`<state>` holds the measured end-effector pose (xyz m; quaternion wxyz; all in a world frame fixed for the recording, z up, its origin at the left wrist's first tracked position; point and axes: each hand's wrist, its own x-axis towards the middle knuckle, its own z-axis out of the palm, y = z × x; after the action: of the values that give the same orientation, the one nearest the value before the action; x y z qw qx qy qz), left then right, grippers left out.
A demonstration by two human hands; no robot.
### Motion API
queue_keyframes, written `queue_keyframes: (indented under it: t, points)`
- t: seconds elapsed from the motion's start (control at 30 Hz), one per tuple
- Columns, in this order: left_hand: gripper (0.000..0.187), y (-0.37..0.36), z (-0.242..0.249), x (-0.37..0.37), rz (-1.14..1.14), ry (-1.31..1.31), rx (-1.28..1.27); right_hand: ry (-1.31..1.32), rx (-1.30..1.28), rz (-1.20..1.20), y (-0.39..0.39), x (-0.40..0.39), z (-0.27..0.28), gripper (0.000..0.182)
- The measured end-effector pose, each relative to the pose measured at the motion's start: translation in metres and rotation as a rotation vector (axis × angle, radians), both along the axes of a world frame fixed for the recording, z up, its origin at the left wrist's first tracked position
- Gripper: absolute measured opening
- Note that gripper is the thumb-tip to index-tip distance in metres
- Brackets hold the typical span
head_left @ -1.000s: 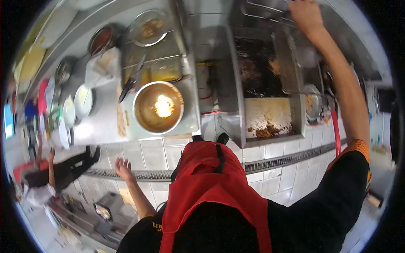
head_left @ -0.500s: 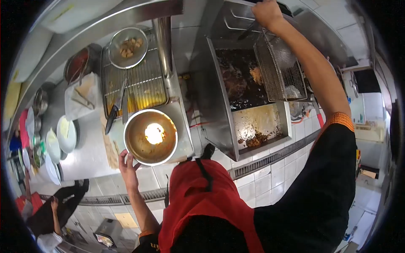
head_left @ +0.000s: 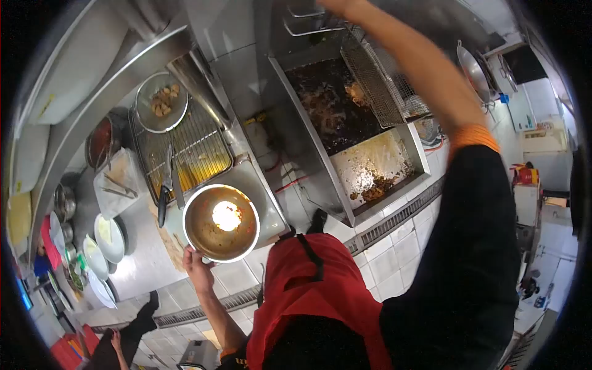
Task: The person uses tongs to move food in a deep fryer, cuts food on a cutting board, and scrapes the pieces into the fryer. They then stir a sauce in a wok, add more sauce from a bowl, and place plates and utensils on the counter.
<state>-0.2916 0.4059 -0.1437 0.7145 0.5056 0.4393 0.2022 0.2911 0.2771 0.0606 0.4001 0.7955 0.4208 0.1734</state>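
Note:
My left hand pinches the near-left rim of a round metal bowl on the counter's edge. Reddish smears and a bright light reflection show inside it. At the top edge of the view, my right hand is mostly cut off and smeared, above the deep fryer. Its fingers are out of sight, so any grip is hidden. Below the right forearm, a wire fryer basket sits over the dark oil. A browned piece of food floats beside the basket.
Left of the fryer, a wire rack tray carries a strainer of browned chunks. A knife lies by the bowl. White dishes stand farther left. A co-worker's dark-clothed leg shows at lower left.
The view has shifted and turned. My right hand has moved left and up, partly out of view. My left hand stays at the bowl's rim.

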Motion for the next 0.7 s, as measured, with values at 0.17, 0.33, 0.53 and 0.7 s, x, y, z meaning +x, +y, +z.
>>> queue_keyframes:
  t: [0.17, 0.33, 0.53, 0.7]
  points:
    - [0.0, -0.028, 0.028, -0.011, -0.014, 0.044, 0.086, 0.047, 0.151, 0.009, 0.001, 0.033, -0.03, 0.02]
    - [0.006, -0.082, 0.058, 0.012, -0.109, 0.053, 0.151, 0.089, 0.424, 0.476, -0.101, -0.032, 0.062, 0.032]
    - [0.006, -0.193, 0.061, 0.089, -0.434, 0.081, 0.117, 0.219, 0.534, 0.437, -0.342, -0.07, 0.114, 0.036]
    - [0.005, -0.351, 0.043, 0.136, -0.509, 0.141, -0.004, 0.552, 1.042, -0.106, -0.618, -0.137, 0.085, 0.034]
